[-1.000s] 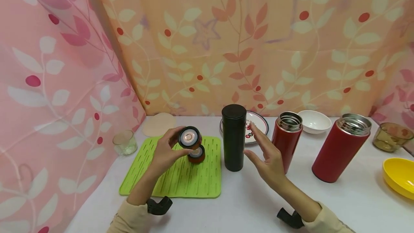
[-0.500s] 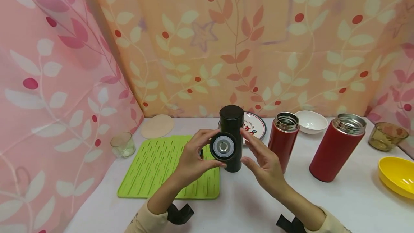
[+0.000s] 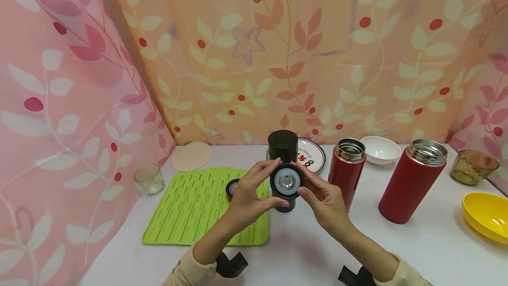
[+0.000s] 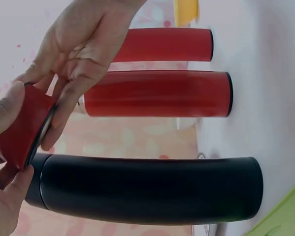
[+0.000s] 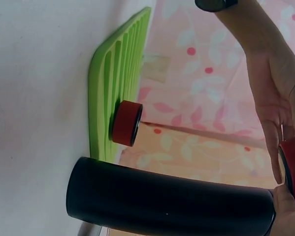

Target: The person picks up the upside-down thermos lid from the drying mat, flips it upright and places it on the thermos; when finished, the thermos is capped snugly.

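A red thermos lid [image 3: 287,181] with a black rim is raised between both hands, its round grey underside towards the head camera. My left hand [image 3: 253,189] grips it from the left with thumb and fingers. From the right, my right hand [image 3: 324,200] pinches its edge; the left wrist view shows fingers of both hands around the lid's red side [image 4: 25,129]. Directly behind stands an upright black thermos [image 3: 282,144], partly hidden. A second red lid [image 5: 126,123] lies on the green mat [image 3: 186,215], half covered by the left hand in the head view.
Two lidless red thermoses, a slim one [image 3: 346,175] and a wide one [image 3: 412,184], stand to the right. Farther right are an amber glass bowl [image 3: 474,169] and a yellow bowl [image 3: 486,220]. A white bowl [image 3: 381,150] and printed plate [image 3: 315,153] sit behind, a glass [image 3: 150,180] at left.
The left hand has carried the lid from over the green mat rightwards to in front of the black thermos. The right hand, earlier apart beside the thermos, now touches and holds the lid too.
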A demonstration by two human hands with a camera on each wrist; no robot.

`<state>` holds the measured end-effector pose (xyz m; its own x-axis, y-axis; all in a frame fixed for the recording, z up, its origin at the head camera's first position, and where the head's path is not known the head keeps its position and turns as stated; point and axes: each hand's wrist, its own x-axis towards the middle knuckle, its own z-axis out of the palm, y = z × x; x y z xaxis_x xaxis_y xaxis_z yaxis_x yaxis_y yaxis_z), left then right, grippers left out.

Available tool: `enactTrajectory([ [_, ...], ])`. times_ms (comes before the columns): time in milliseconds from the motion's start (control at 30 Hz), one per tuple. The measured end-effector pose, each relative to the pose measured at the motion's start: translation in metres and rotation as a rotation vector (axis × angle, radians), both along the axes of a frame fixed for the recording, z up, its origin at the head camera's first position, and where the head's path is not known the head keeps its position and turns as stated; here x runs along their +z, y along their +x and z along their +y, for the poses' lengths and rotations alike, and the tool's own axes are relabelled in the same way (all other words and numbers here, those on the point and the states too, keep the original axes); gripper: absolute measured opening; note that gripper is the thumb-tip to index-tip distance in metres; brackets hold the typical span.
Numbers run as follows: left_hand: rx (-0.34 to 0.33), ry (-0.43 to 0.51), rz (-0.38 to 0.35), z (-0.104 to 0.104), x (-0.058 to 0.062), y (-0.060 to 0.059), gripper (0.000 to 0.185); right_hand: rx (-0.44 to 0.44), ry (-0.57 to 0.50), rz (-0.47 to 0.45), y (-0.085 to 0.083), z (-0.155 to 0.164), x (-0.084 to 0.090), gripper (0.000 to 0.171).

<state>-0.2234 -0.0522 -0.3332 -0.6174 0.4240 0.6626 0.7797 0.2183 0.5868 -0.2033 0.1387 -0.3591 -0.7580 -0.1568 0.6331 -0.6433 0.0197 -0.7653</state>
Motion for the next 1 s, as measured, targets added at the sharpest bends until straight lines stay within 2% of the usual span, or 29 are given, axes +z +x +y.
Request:
enactTrajectory([
  [167,-0.044,0.064,-0.114,-0.002,0.0,-0.002,0.057,0.012,-0.024,0.006,0.0,0.002,0.0,0.054],
  [267,-0.033,0.113,-0.201,-0.003,0.0,-0.001,0.046,0.054,-0.023,0.027,0.0,0.003,-0.002,0.057],
  [367,-0.028,0.157,-0.227,-0.003,0.001,0.0,0.042,0.089,-0.021,0.058,0.0,0.004,-0.003,0.059],
  [433,-0.038,0.182,-0.201,-0.002,0.0,0.0,0.041,0.096,-0.021,0.056,0.0,0.004,-0.004,0.06],
  [533,-0.07,0.214,-0.116,-0.002,-0.001,-0.001,0.041,0.07,0.0,0.021,-0.003,0.006,-0.003,0.058],
  [600,-0.113,0.229,-0.045,-0.002,-0.001,-0.001,0.04,0.059,0.017,-0.009,-0.005,0.008,-0.002,0.053],
  [767,-0.247,0.25,0.103,0.0,-0.001,-0.003,0.039,0.144,0.027,-0.024,-0.008,0.013,-0.003,0.051],
  [867,-0.288,0.258,0.145,0.001,0.0,-0.003,0.041,0.171,0.01,-0.004,-0.007,0.014,-0.002,0.053],
  [1000,-0.276,0.267,0.135,0.004,0.0,-0.002,0.045,0.123,-0.014,0.037,-0.003,0.014,0.001,0.05],
])
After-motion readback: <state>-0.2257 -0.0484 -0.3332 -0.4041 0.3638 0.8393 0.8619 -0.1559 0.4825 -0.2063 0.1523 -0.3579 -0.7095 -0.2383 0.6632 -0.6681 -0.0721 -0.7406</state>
